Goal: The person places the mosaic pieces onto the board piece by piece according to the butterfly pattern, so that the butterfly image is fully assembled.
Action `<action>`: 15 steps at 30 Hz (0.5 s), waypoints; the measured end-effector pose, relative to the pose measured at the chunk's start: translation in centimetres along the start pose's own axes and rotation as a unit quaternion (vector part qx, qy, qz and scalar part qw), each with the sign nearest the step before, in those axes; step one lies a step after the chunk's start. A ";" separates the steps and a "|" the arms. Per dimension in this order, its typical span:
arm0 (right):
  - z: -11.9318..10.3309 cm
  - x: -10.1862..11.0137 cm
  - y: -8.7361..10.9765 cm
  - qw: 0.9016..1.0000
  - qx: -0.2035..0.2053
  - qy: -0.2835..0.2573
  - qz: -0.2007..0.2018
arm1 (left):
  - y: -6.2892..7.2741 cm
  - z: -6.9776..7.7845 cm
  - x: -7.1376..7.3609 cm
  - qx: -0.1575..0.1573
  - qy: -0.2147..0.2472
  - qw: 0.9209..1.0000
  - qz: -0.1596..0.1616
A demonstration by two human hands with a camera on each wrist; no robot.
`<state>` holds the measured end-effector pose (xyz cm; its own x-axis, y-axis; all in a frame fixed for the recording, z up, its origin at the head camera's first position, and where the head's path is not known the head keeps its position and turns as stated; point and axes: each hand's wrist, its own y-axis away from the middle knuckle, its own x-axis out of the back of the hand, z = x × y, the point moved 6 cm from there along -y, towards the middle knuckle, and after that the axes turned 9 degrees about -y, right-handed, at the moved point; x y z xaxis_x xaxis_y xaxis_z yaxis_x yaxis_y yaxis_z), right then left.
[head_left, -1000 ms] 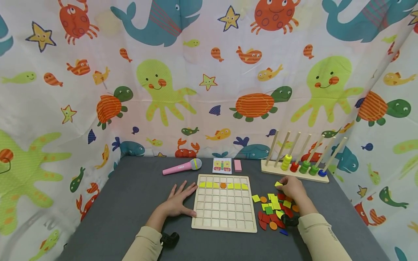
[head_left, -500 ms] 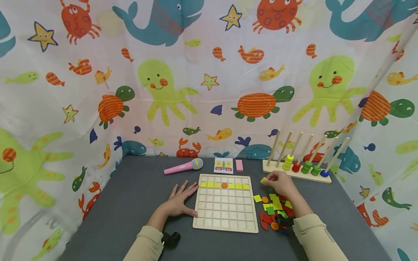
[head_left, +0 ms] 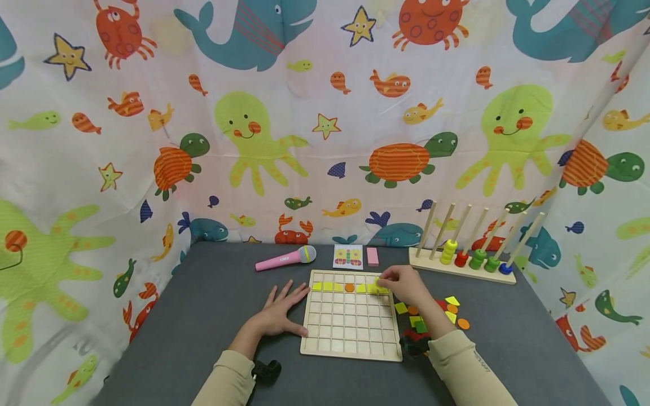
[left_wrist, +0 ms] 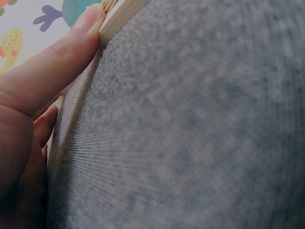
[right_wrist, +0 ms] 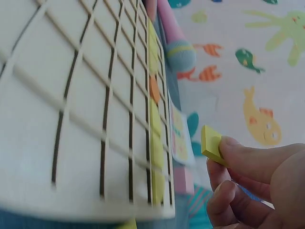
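Note:
My right hand [head_left: 406,285] pinches a small square yellow tile [right_wrist: 212,144] between thumb and fingertips, over the upper right corner of a wooden grid board [head_left: 350,321]. One row near the board's far side holds several yellow tiles [head_left: 327,286] and an orange disc [head_left: 349,287] in the middle. At the board's left side lies my left hand [head_left: 274,316], fingers spread, thumb touching the edge. In the left wrist view the left thumb [left_wrist: 62,62] presses against the board's wooden rim [left_wrist: 121,19].
Loose coloured pieces [head_left: 418,326] lie right of the board, partly under the right forearm. Behind it are a pink microphone [head_left: 284,260], a pattern card [head_left: 347,257] and a pink block [head_left: 373,257]. A peg rack [head_left: 462,266] with coloured rings stands at the back right.
My right hand has carried the yellow tile leftward from the loose pieces to above the board's upper right corner. The left hand has stayed at the board's left edge.

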<state>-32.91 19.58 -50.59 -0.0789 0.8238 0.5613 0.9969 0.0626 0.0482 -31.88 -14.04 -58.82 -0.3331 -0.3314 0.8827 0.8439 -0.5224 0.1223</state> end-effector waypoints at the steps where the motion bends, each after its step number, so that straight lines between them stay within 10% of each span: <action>1: -0.4 -0.4 0.0 1.000 0.003 -0.004 -0.004 | 0.0 -0.1 0.0 0.001 -0.001 1.000 0.000; 15: -4.0 -6.9 -0.6 0.996 0.049 -0.033 -0.061 | 0.2 0.3 0.4 -0.004 0.001 1.000 -0.002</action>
<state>-33.01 11.66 -51.22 -0.2021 0.8416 0.5009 0.9758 0.2167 0.0296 -31.71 -14.01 -58.29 -0.3377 -0.3306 0.8813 0.8390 -0.5301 0.1226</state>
